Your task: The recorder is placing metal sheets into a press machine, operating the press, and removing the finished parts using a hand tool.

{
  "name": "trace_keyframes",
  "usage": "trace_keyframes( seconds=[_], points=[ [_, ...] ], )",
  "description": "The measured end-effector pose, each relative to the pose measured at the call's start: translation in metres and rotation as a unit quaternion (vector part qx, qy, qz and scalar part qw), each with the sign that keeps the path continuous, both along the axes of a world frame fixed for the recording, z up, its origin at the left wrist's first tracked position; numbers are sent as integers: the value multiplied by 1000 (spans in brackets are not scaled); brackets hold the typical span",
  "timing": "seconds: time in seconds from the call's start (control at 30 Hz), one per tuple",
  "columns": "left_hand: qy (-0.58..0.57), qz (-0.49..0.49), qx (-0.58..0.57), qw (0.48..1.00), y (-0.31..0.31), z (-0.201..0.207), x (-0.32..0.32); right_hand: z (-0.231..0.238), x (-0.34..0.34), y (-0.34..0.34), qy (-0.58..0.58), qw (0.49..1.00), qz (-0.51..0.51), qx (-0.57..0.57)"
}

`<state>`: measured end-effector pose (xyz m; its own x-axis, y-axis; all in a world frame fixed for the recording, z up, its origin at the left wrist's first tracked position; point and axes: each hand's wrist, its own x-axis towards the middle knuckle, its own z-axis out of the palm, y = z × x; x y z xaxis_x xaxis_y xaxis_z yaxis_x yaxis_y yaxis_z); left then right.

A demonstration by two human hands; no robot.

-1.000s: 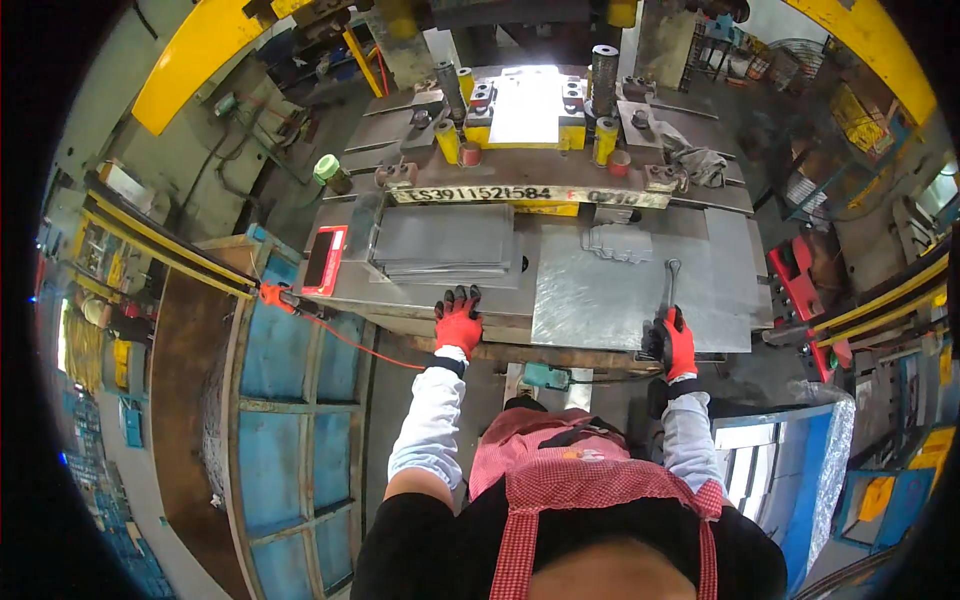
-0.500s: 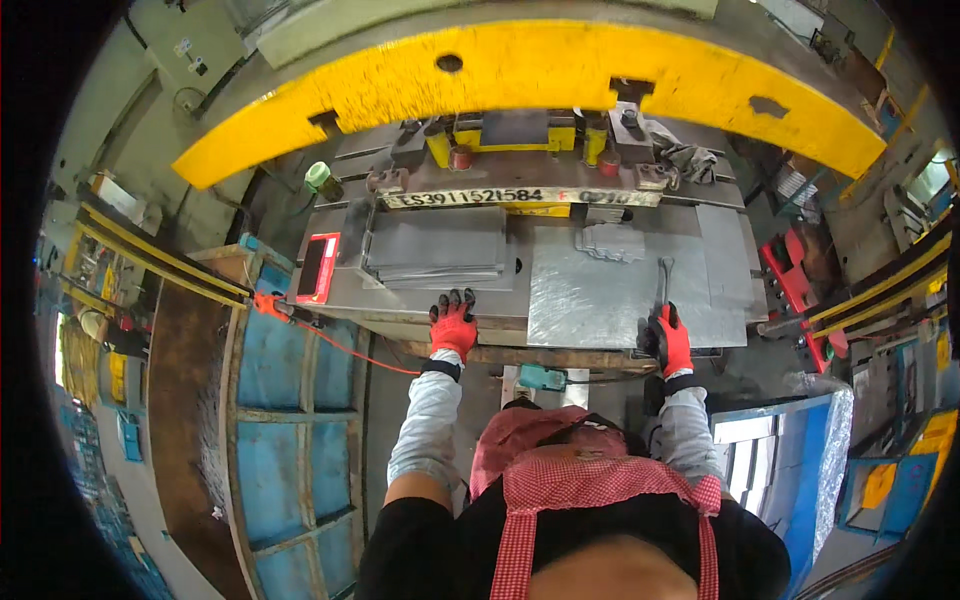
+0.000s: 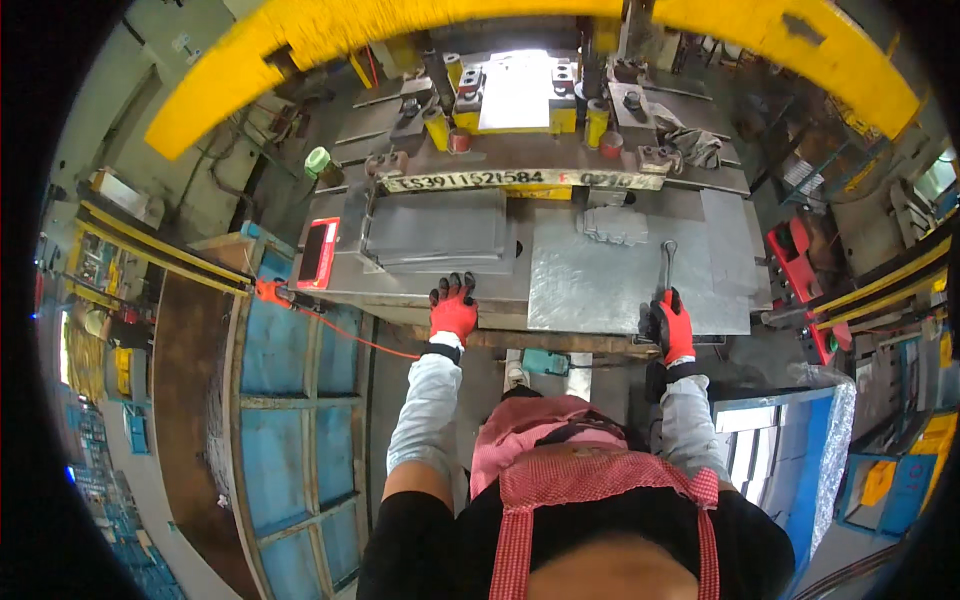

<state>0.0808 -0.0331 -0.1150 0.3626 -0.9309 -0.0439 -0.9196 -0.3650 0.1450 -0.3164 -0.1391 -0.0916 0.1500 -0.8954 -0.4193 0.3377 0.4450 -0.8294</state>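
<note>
At gray sht (image 3: 590, 285) edge, R hand (image 3: 676, 328) grips ring-end tool (image 3: 668, 264)

Two hands (image 3: 454, 314), one tool (image 3: 668, 264)

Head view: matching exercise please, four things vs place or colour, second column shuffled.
1. left hand
2. wrench
3. stack of grey sheets
4. lidded container

A. directly beyond the hand in item 1
B. green on top
C. at the near edge of the work table
D. at the right hand

Pairs: 1-C, 2-D, 3-A, 4-B
</note>
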Motion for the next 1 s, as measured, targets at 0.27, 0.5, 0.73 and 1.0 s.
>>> trace_keyframes(
  seconds=[0.27,0.5,0.73,1.0],
  points=[
    [42,15,36,998,0,2,-2,6,-5,-6,89,995,-36,-39],
    [268,21,149,952,-20,96,2,127,66,-52,107,967,65,-223],
    [605,6,-129,786,-128,165,3,204,222,-186,26,938,253,-235],
    [927,-50,-160,335,-259,133,-2,193,186,-138,76,933,140,-322]
  ],
)
